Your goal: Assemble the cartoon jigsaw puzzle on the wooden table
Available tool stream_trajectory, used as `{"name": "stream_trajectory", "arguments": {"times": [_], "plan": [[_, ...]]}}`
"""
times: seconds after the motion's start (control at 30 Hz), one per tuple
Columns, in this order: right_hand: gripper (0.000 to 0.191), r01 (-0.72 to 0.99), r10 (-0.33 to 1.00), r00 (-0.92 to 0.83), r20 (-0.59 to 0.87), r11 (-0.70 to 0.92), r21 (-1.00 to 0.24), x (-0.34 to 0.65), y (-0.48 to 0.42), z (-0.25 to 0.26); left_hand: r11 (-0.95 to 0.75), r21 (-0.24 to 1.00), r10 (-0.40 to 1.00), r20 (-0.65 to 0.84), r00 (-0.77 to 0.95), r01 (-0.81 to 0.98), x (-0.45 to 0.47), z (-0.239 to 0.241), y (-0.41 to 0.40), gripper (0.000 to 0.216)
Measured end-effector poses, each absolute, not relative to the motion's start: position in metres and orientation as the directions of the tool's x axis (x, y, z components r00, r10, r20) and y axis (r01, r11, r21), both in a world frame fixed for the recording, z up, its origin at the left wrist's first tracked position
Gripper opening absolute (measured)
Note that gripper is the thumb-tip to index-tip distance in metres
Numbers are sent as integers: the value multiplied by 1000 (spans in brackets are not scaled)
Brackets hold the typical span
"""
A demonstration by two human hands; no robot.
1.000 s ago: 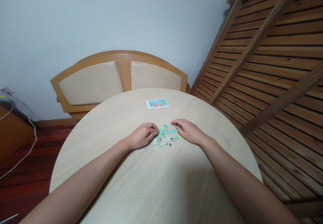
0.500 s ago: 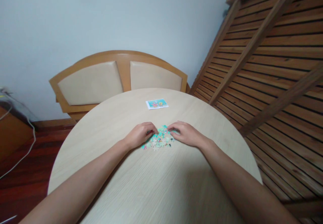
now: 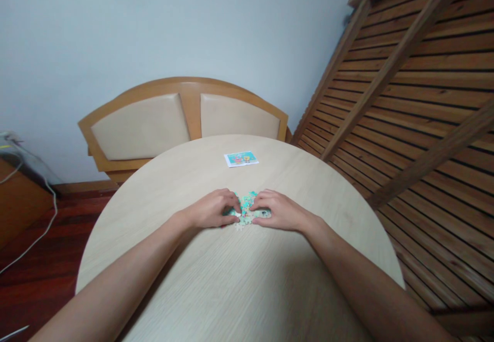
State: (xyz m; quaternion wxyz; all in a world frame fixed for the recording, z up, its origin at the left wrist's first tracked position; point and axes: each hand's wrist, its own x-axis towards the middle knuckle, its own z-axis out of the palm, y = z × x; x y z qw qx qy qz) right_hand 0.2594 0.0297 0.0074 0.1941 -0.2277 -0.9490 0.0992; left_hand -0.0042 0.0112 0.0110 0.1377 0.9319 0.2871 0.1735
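Observation:
A small pile of jigsaw puzzle pieces [image 3: 245, 213], turquoise, pale green and whitish, lies on the round table. From the left side my left hand [image 3: 216, 208] curves round the pile, its thumb apart from its bent fingers and pieces in the gap. My right hand [image 3: 278, 210] cups the opposite side the same way, with a few dark-marked pieces showing between thumb and fingers. Both hands touch the pile's edges, and their palms hide part of it. Behind the pile lies a picture card [image 3: 241, 159] with a turquoise background and two cartoon figures.
The pale round wooden table [image 3: 216, 285] fills the middle. Beyond it stands a wooden headboard [image 3: 191, 108] with cream panels, against the wall. A slatted wooden frame [image 3: 417, 90] leans at the right. A white cable [image 3: 54, 213] hangs at the left over the reddish floor.
Both hands have spread thumb from fingers and now curve round the pile's sides, thumbs nearer me. The pieces sit in a narrower heap between them. The card has stayed put.

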Motion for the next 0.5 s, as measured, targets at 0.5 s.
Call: {"name": "stream_trajectory", "arguments": {"times": [0.5], "plan": [[13, 315, 409, -828, 384, 905, -285, 259, 28, 9, -716, 431, 691, 324, 646, 549, 0, 13, 10, 17]]}}
